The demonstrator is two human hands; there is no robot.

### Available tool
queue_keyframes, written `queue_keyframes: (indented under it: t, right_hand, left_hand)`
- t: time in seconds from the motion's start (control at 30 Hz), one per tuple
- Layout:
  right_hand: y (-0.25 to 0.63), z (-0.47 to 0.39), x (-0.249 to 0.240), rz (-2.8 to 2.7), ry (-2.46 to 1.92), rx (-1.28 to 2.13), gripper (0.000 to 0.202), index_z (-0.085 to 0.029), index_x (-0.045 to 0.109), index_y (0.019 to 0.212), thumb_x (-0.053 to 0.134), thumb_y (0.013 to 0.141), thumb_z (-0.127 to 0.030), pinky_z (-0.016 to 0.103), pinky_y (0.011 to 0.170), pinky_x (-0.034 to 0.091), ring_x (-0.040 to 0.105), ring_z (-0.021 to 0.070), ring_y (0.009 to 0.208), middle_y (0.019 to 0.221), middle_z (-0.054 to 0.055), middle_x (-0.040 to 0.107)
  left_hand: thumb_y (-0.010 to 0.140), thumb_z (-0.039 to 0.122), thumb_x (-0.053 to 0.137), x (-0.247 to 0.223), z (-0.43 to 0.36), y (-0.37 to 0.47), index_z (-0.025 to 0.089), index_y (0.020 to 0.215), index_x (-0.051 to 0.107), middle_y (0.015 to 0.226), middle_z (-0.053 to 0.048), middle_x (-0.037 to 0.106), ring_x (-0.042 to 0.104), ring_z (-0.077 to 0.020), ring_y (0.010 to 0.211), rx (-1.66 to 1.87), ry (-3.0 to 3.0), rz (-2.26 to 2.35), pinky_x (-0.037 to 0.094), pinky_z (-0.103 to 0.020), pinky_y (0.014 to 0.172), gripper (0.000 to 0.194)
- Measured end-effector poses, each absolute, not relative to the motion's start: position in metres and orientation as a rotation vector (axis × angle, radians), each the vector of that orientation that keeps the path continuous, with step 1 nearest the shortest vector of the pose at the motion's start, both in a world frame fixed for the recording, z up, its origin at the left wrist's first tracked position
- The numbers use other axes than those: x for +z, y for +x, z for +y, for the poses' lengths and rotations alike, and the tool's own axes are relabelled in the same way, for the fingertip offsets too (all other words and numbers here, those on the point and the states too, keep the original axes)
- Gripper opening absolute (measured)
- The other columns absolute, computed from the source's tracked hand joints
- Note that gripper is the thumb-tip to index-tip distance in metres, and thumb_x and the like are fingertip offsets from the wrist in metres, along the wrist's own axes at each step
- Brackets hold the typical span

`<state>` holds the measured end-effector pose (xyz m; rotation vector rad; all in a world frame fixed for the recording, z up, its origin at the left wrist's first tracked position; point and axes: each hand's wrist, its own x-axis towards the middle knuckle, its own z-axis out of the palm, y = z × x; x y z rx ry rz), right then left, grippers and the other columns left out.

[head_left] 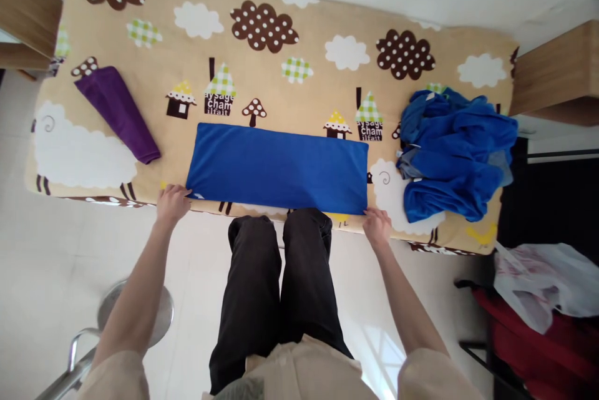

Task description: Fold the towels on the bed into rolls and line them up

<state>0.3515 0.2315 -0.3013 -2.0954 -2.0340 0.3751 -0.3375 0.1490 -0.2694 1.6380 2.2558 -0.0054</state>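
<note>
A blue towel (281, 166) lies flat as a long rectangle on the patterned bed cover (281, 100), close to the front edge. My left hand (173, 203) pinches its near left corner, beside a small white tag. At the near right corner, my right hand (377, 225) holds the cloth between thumb and fingers. To the left lies a folded purple towel (119, 113), narrow and set at a slant. Over on the right is a loose heap of crumpled blue towels (461, 150), with some greyish cloth showing among them.
My knees (281, 231) are against the bed's front edge. A metal stool base (135, 312) stands on the floor at lower left. At lower right, a white plastic bag (545, 278) rests above red cloth (538, 344). Wooden furniture (556, 75) borders the right end.
</note>
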Motion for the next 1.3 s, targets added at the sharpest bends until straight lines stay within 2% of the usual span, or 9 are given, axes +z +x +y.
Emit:
queue_keyframes:
  t: [0.13, 0.23, 0.33, 0.47, 0.67, 0.87, 1.0, 1.17, 1.3]
  right_hand:
    - [0.285, 0.245, -0.283, -2.072, -2.12, 0.225, 0.037, -0.016, 0.078, 0.101, 0.051, 0.077, -0.008, 0.058, 0.111, 0.043, 0.056, 0.034, 0.13, 0.139, 0.014, 0.069]
    - [0.202, 0.271, -0.281, -2.284, -1.829, 0.336, 0.05, -0.016, 0.062, 0.144, 0.046, 0.097, -0.021, 0.055, 0.123, 0.034, 0.041, 0.0303, 0.151, 0.163, 0.014, 0.047]
    - [0.13, 0.297, -0.291, -2.625, -1.429, 0.52, 0.057, -0.022, 0.046, 0.16, 0.045, 0.105, -0.035, 0.056, 0.131, 0.018, 0.02, 0.0292, 0.163, 0.174, 0.008, 0.027]
    - [0.104, 0.309, -0.312, -2.79, -1.215, 0.675, 0.06, -0.027, 0.041, 0.163, 0.045, 0.106, -0.047, 0.056, 0.133, 0.012, 0.014, 0.0274, 0.164, 0.176, 0.005, 0.02]
    - [0.201, 0.306, -0.334, -2.305, -1.858, 0.484, 0.063, -0.024, 0.034, 0.166, 0.035, 0.108, -0.048, 0.061, 0.133, 0.01, 0.015, 0.0297, 0.164, 0.176, 0.009, 0.019]
    - [0.289, 0.316, -0.338, -1.973, -2.101, 0.385, 0.069, -0.03, 0.022, 0.17, 0.027, 0.105, -0.051, 0.065, 0.132, 0.009, 0.016, 0.032, 0.163, 0.174, 0.008, 0.024]
    - [0.23, 0.319, -0.332, -2.003, -2.031, 0.319, 0.066, -0.035, 0.018, 0.17, 0.027, 0.106, -0.045, 0.065, 0.133, 0.002, 0.008, 0.031, 0.164, 0.176, 0.002, 0.016]
    - [0.095, 0.342, -0.327, -2.579, -1.4, 0.67, 0.062, -0.021, 0.032, 0.167, 0.031, 0.108, -0.04, 0.058, 0.135, 0.011, 0.013, 0.0247, 0.164, 0.175, 0.006, 0.021]
    - [0.089, 0.375, -0.334, -2.557, -1.511, 0.64, 0.065, -0.018, 0.03, 0.168, 0.033, 0.108, -0.044, 0.053, 0.135, 0.009, 0.012, 0.0233, 0.165, 0.176, 0.007, 0.019]
  left_hand:
    - [0.088, 0.022, 0.049, -0.269, 0.182, -0.281, 0.014, 0.125, 0.075, 0.136, -0.018, 0.067, 0.05, -0.0395, 0.136, 0.258, 1.674, 2.339, 0.034, -0.058, 0.117, 0.046]
    - [0.098, 0.03, 0.044, -0.285, 0.212, -0.225, 0.017, 0.154, 0.055, 0.167, -0.014, 0.039, 0.028, -0.0354, 0.158, 0.476, 1.707, 2.234, 0.019, -0.057, 0.129, 0.058]
    - [0.102, 0.037, 0.041, -0.304, 0.229, -0.186, 0.017, 0.161, 0.045, 0.175, -0.011, 0.021, 0.009, -0.0326, 0.164, 0.462, 1.709, 2.157, 0.004, -0.057, 0.133, 0.062]
    - [0.102, 0.038, 0.041, -0.318, 0.232, -0.175, 0.02, 0.163, 0.042, 0.175, -0.009, 0.019, 0.01, -0.0306, 0.165, 0.461, 1.685, 2.184, 0.002, -0.057, 0.133, 0.063]
    - [0.102, 0.043, 0.044, -0.321, 0.229, -0.198, 0.021, 0.162, 0.043, 0.176, -0.007, 0.017, 0.01, -0.0301, 0.165, 0.48, 1.657, 2.19, 0.002, -0.055, 0.133, 0.065]
    - [0.104, 0.046, 0.035, -0.322, 0.223, -0.262, 0.009, 0.165, 0.032, 0.175, -0.017, 0.013, 0.009, -0.0339, 0.164, 0.44, 1.425, 2.498, 0.002, -0.058, 0.133, 0.071]
    - [0.104, 0.043, 0.035, -0.32, 0.24, -0.23, 0.008, 0.165, 0.032, 0.175, -0.017, 0.012, 0.003, -0.0344, 0.164, 0.393, 1.664, 2.338, 0.002, -0.061, 0.132, 0.07]
    - [0.105, 0.042, 0.04, -0.327, 0.298, -0.129, 0.024, 0.162, 0.043, 0.175, -0.007, 0.019, 0.008, -0.0321, 0.164, 0.332, 2.072, 1.746, 0.005, -0.06, 0.133, 0.061]
    - [0.103, 0.047, 0.046, -0.334, 0.334, -0.144, 0.026, 0.16, 0.046, 0.175, -0.005, 0.02, 0.005, -0.035, 0.164, 0.444, 1.98, 1.87, -0.003, -0.065, 0.131, 0.061]
